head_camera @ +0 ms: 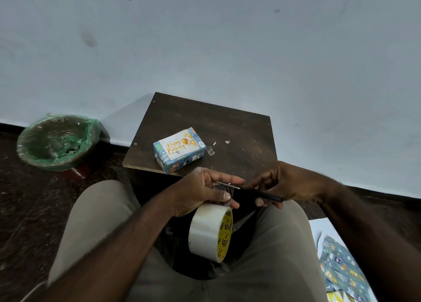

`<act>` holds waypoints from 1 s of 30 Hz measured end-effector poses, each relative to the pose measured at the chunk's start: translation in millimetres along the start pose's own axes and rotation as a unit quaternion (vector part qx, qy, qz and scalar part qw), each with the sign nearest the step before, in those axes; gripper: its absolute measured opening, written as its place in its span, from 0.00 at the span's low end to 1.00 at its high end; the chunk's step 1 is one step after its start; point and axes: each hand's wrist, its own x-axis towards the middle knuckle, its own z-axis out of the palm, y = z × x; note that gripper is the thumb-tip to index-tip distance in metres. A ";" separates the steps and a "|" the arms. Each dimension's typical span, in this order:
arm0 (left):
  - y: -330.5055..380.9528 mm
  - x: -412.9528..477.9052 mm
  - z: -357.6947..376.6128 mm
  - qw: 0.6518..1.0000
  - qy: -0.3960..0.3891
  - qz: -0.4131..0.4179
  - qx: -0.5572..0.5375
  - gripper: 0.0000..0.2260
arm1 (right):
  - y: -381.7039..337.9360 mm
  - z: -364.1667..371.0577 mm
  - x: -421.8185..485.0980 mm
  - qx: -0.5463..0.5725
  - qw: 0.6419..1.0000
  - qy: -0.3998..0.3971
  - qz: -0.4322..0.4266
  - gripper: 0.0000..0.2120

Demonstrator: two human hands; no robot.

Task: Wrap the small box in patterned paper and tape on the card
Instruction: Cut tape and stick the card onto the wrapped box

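Note:
The small box (182, 154), wrapped in blue patterned paper, lies on the dark wooden board (227, 124). A white "Happy Birthday" card (177, 145) sits on its top face. Below it, over my lap, my left hand (202, 192) pinches a pulled-out strip of clear tape (224, 189). The tape roll (210, 231) hangs from that strip. My right hand (289, 183) grips black-handled scissors (255, 193), whose blades meet the tape strip.
A round bin with a green liner (57, 142) stands on the floor at the left. Small tape scraps (210, 151) lie on the board right of the box. Leftover patterned paper (341, 269) lies on the floor at lower right. A pale wall stands behind.

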 end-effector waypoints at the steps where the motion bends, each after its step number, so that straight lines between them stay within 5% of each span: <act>1: 0.1 0.0 -0.3 1.000 0.002 -0.001 0.003 0.19 | -0.5 -0.3 -0.1 0.002 1.000 -0.001 -0.001 0.21; 30: 1.6 -0.7 1.0 1.000 -0.009 0.016 -0.009 0.20 | -4.1 -0.3 -4.1 -0.005 1.000 0.026 -0.002 0.15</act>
